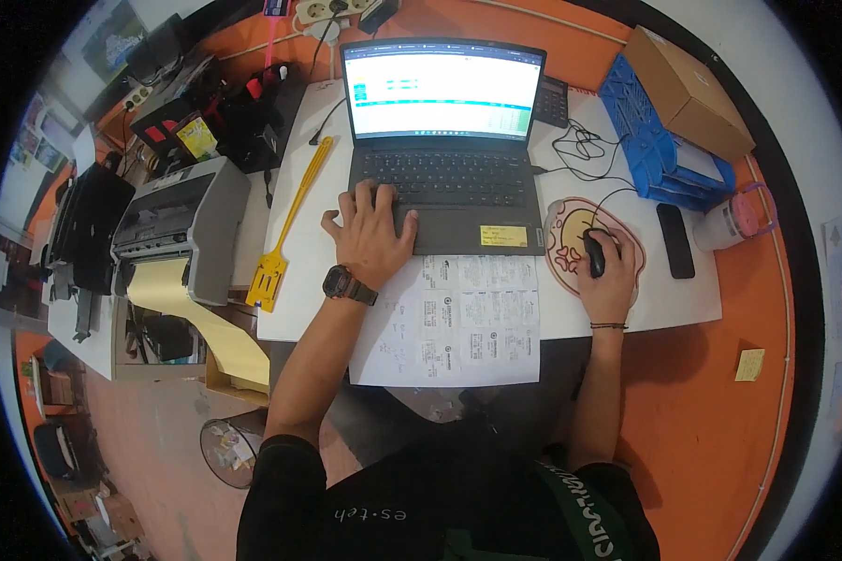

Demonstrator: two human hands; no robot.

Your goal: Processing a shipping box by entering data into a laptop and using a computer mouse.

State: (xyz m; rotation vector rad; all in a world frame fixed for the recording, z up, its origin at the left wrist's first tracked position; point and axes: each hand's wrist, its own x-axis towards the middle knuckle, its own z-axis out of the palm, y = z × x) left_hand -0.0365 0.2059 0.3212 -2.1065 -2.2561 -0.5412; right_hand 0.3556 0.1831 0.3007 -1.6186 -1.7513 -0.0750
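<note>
My left hand (372,232) rests on the left part of the laptop (430,187), its fingertips at the lower keys and its thumb by the touchpad. The fingers are spread and hold nothing. A black computer mouse (593,254) lies under my right hand (612,271), whose fingers curve over it. The mouse sits on a round pink and yellow mouse pad (563,266). On the laptop's lit screen (442,93) is a white page with teal bands. Sheets of paper with printed slips (477,323) lie in front of the laptop, over the table's near edge.
Left of the laptop lies a yellow fly swatter (295,220); further left stands a grey printer (182,220) feeding yellow paper. At right are a phone (675,241), a pink-lidded tumbler (728,222), blue trays (660,154) and a cardboard box (692,93). A wire bin (229,453) stands on the floor.
</note>
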